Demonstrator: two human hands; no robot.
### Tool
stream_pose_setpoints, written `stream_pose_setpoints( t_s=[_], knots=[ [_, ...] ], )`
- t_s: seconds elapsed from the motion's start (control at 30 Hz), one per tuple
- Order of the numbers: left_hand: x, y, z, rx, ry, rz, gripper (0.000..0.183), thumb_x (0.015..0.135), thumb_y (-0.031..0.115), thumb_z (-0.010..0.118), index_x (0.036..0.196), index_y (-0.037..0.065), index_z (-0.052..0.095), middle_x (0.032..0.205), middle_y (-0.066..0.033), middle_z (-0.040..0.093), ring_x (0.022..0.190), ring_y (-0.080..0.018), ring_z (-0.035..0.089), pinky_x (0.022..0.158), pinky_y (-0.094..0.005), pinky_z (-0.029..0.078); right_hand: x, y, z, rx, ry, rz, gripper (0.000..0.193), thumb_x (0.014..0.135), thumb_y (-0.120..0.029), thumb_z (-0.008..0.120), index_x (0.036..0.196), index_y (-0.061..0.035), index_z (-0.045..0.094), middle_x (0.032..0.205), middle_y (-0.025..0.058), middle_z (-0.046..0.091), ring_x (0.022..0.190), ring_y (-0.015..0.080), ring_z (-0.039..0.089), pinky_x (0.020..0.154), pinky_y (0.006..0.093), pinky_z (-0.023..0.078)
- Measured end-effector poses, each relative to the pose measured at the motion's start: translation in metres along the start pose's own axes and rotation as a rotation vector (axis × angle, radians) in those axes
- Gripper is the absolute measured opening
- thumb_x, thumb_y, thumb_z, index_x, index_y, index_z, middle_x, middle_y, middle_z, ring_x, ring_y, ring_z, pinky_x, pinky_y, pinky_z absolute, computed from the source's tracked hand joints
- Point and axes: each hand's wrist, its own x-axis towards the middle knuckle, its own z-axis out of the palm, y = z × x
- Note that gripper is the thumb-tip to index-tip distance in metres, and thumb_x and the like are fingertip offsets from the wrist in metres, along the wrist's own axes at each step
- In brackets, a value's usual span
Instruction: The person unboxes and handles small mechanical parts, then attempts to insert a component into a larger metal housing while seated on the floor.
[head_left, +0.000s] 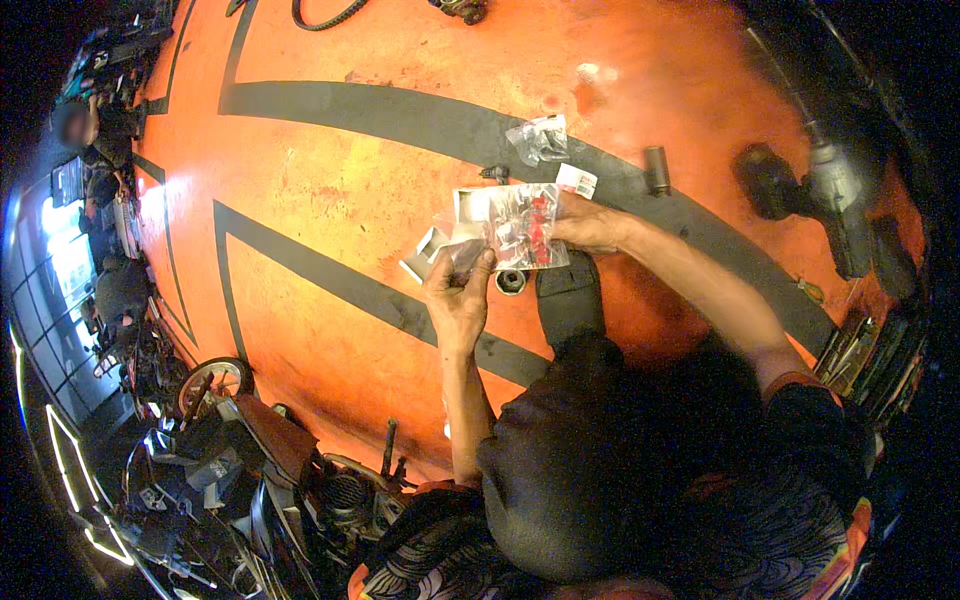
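Note:
A clear plastic bag (517,225) with red print is held up in front of me; its contents look small and greyish, but I cannot make them out. My left hand (457,297) pinches near its lower left edge, thumb against fingers. At the right edge my right hand (588,222) grips the bag, its fingertips partly hidden. An opened white cardboard box (428,250) shows behind and left of the bag. Just below the bag, a round dark part with a hole (511,282) lies on the floor. Beyond the bag sits a small black part (495,174).
Another clear plastic bag (541,140) and a white card (577,180) lie farther off on the orange floor (330,170). A dark cylinder (656,170) stands to the right. Motorcycle parts (345,495) crowd the lower left. Long tools (865,355) lie at right.

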Motion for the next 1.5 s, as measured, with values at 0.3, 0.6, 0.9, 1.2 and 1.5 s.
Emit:
stream_pose_setpoints(
  t_s=[0.3,0.6,0.9,1.2,1.5],
  knots=[
    [0.001,-0.014,-0.011,-0.067,0.029,-0.080,0.020,0.085,0.009,0.065,0.099,-0.005,0.062,0.088,-0.0076,0.066,0.078,-0.0110,0.060,0.069,-0.0254,0.049,-0.001,-0.011,0.000,-0.027,-0.058,0.195,0.035,0.085,-0.013,0.060,0.117,-0.0026,0.054,0.103,0.0028,0.061,0.092,0.0110,0.057,0.081,0.0289,0.049],
    [0.004,-0.017,-0.021,-0.051,0.099,-0.024,0.018,0.087,0.010,0.064,0.096,-0.005,0.062,0.079,-0.0051,0.063,0.072,-0.0101,0.056,0.064,-0.0247,0.046,0.009,-0.014,-0.007,-0.347,-0.016,0.162,0.029,0.084,-0.014,0.065,0.106,0.0053,0.062,0.095,0.0092,0.066,0.086,0.0122,0.060,0.081,0.0295,0.050],
    [0.054,-0.044,-0.052,-0.001,0.434,0.049,0.025,0.089,0.015,0.061,0.102,-0.006,0.059,0.088,-0.0104,0.063,0.075,-0.0131,0.058,0.066,-0.0278,0.048,0.004,0.022,-0.034,-0.866,0.247,0.085,0.018,0.079,-0.009,0.063,0.093,0.0011,0.067,0.090,0.0178,0.068,0.083,0.0276,0.066,0.077,0.0367,0.052],
    [0.120,-0.105,-0.072,0.495,0.372,-0.147,0.063,0.080,0.022,0.069,0.128,-0.006,0.039,0.106,-0.0230,0.058,0.089,-0.0338,0.059,0.081,-0.0416,0.046,-0.010,0.039,-0.029,-1.540,0.219,-0.227,0.018,0.073,-0.009,0.057,0.091,-0.0058,0.061,0.089,0.0160,0.061,0.082,0.0350,0.062,0.072,0.0440,0.051],
    [0.079,-0.072,-0.041,0.602,0.678,-0.034,0.080,0.080,0.036,0.065,0.137,-0.005,0.026,0.129,-0.0305,0.032,0.121,-0.0448,0.033,0.101,-0.0526,0.030,0.028,0.001,-0.037,-1.682,0.624,-0.181,0.046,0.072,-0.026,0.073,0.109,-0.0067,0.055,0.105,0.0108,0.055,0.103,0.0287,0.054,0.082,0.0395,0.049]
  ],
)
